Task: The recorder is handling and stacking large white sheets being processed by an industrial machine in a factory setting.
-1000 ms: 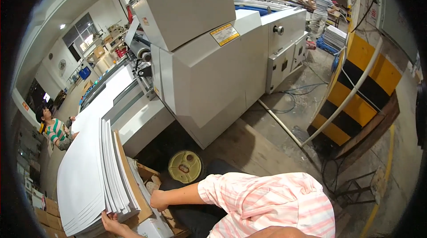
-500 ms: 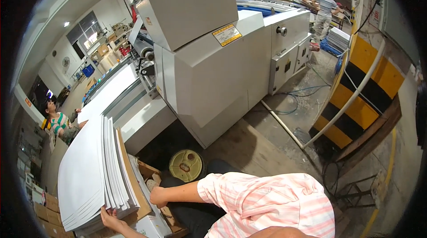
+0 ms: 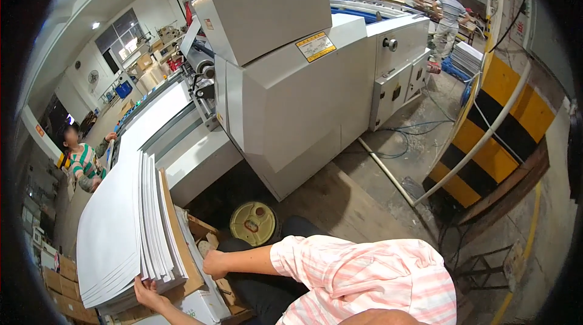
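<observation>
A tall, fanned stack of large white paper sheets (image 3: pixel 112 234) stands at the left, its near edges curved and spread. My left hand (image 3: pixel 149 294) is closed at the near corner of the stack, fingers against the sheet edges; how many sheets it holds is unclear. Just right of the stack, my right hand (image 3: pixel 214 264) is closed in a fist above an open wooden crate (image 3: pixel 200 228). Its fingers are mostly turned away, so anything inside them is hidden. Brown cardboard (image 3: pixel 176 234) lines the stack's right side.
A large grey machine (image 3: pixel 291 106) fills the middle, with a feed table (image 3: pixel 161 106) at its left. A round yellowish drum lid (image 3: pixel 252 223) lies below it. A co-worker (image 3: pixel 85 158) stands beyond the stack. A yellow-and-black striped barrier (image 3: pixel 486 125) and white pipe stand right.
The view has shifted slightly. My left hand stays at the stack's corner, a little higher, and my right hand has barely moved. The co-worker at the left has changed arm position.
</observation>
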The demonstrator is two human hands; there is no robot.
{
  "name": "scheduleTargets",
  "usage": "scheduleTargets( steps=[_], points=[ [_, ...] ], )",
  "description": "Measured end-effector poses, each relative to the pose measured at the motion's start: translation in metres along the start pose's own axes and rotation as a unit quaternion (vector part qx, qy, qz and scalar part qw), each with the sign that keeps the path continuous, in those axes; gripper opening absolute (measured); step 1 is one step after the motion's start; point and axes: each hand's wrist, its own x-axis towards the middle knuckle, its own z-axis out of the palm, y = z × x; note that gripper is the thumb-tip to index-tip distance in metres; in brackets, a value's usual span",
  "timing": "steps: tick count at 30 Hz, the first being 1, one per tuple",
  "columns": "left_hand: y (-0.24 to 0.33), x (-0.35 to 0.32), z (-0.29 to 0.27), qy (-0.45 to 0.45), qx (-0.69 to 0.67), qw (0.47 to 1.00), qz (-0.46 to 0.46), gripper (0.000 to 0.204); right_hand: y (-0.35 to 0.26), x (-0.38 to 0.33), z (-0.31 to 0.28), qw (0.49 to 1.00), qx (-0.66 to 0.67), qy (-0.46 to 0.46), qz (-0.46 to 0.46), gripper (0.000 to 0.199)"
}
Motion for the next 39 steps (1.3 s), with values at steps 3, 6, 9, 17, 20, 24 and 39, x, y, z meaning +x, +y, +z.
scheduleTargets(
  steps=[3,6,9,17,20,24,39],
  points=[
    [-0.002,0.005,-0.006,-0.005,0.020,1.000,-0.003,0.027,-0.002,0.001,0.000,1.000,0.001,0.013,-0.014,0.029],
    [-0.002,0.007,-0.008,0.007,0.009,1.000,-0.007,0.026,-0.003,0.000,-0.002,1.000,0.000,0.018,-0.015,0.028],
    [-0.004,0.007,-0.005,-0.002,0.000,1.000,-0.007,0.026,0.000,-0.002,-0.002,0.999,0.010,0.029,-0.010,0.028],
    [0.001,0.002,-0.003,0.000,-0.009,1.000,-0.015,0.025,0.001,-0.002,-0.002,1.000,-0.008,0.026,-0.011,0.027],
    [-0.001,0.003,-0.005,0.001,-0.014,1.000,-0.006,0.026,-0.001,-0.001,-0.003,1.000,0.007,0.016,-0.008,0.027],
    [0.000,-0.001,-0.001,-0.008,-0.009,1.000,-0.002,0.027,0.002,-0.001,0.001,1.000,0.008,0.010,0.004,0.026],
    [-0.006,0.005,-0.002,-0.003,-0.026,1.000,-0.007,0.029,0.006,0.006,0.004,0.996,-0.074,0.019,0.037,0.018]
  ],
)
